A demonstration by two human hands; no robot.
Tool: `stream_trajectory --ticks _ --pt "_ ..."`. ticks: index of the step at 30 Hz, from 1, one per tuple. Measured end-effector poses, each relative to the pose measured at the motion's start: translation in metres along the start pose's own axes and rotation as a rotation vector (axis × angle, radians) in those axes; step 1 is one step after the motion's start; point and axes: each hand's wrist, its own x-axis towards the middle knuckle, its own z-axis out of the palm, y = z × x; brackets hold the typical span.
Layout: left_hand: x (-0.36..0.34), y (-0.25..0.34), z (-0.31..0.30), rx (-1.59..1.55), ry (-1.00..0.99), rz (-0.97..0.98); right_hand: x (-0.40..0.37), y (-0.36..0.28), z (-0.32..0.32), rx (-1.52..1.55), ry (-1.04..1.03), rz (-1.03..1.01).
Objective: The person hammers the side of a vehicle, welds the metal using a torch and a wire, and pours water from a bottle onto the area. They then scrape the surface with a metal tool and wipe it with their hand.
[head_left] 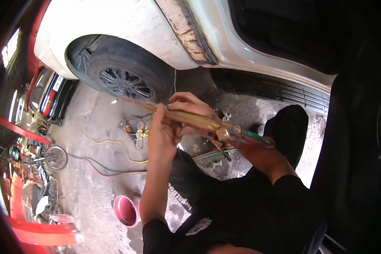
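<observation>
A brass gas torch [189, 119] lies across both my hands, its thin copper-coloured nozzle [133, 102] pointing left toward the car wheel. My left hand [164, 127] is closed at the front of the handle, thumb and fingers at the collar behind the nozzle. Around the handle's body curls my right hand [191, 106], partly hidden behind the brass. At the rear end are the valve fittings [223, 133], where a green hose [255, 136] and a red one join. A small bright spot shows near the nozzle tip.
The white car [114, 19] has a black tyre [127, 63] and a rusty, stripped door pillar [184, 25]. Green and red hoses [110, 172] and a yellow cord [110, 142] trail over the floor. A pink bucket [126, 211] stands near my left arm; a motorcycle [42, 169] is at left.
</observation>
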Motion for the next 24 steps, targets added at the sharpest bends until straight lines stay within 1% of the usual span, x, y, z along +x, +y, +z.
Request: stream_trajectory --ticks 1,2,3,5,7,8,9,11,12,14,15,16,17,18,19,21,22,24 --pt "0.0 -0.001 0.012 0.016 0.057 -0.036 0.002 -0.005 -0.005 -0.103 0.028 0.015" --pt "0.001 -0.004 0.017 0.025 0.064 -0.032 0.004 -0.011 -0.01 -0.206 0.057 0.03" --pt "0.001 -0.007 0.021 0.069 0.066 -0.021 0.005 -0.016 -0.015 -0.196 0.063 0.025" --pt "0.004 -0.013 0.028 0.122 0.074 -0.005 0.004 -0.024 -0.026 -0.379 0.11 0.053" --pt "0.012 -0.02 0.035 0.093 0.035 0.034 0.007 -0.021 -0.039 -0.316 0.129 0.021" --pt "0.015 -0.021 0.039 0.093 0.02 0.102 0.009 -0.019 -0.047 -0.264 0.143 -0.002" --pt "0.021 -0.019 0.041 0.09 0.016 0.106 0.014 -0.02 -0.061 -0.268 0.14 -0.006" --pt "0.028 -0.017 0.041 0.157 0.047 0.207 0.028 -0.025 -0.092 -0.361 0.155 -0.134" --pt "0.033 -0.025 0.028 0.149 0.049 0.201 0.028 -0.027 -0.101 -0.281 0.246 -0.085" --pt "0.052 -0.051 -0.011 0.21 -0.087 0.149 0.041 -0.03 -0.113 -0.127 0.446 -0.056" --pt "0.057 -0.062 -0.018 0.206 -0.094 0.15 0.051 -0.032 -0.116 -0.05 0.557 -0.071" --pt "0.061 -0.077 -0.02 0.238 -0.046 0.085 0.06 -0.034 -0.121 -0.057 0.556 -0.076" --pt "0.065 -0.092 -0.021 0.269 0.002 0.023 0.07 -0.036 -0.127 -0.067 0.626 -0.205" --pt "0.067 -0.105 -0.026 0.265 -0.006 0.028 0.081 -0.039 -0.13 -0.076 0.692 -0.335" --pt "0.068 -0.117 -0.03 0.198 -0.012 -0.006 0.091 -0.043 -0.131 -0.083 0.686 -0.341" --pt "0.072 -0.13 -0.034 0.118 -0.025 -0.036 0.114 -0.052 -0.133 -0.181 0.62 -0.502" --pt "0.071 -0.133 -0.035 0.059 -0.002 -0.065 0.128 -0.059 -0.133 -0.25 0.595 -0.542" --pt "0.073 -0.139 -0.042 -0.008 0.019 -0.097 0.162 -0.064 -0.131 -0.257 0.585 -0.678"
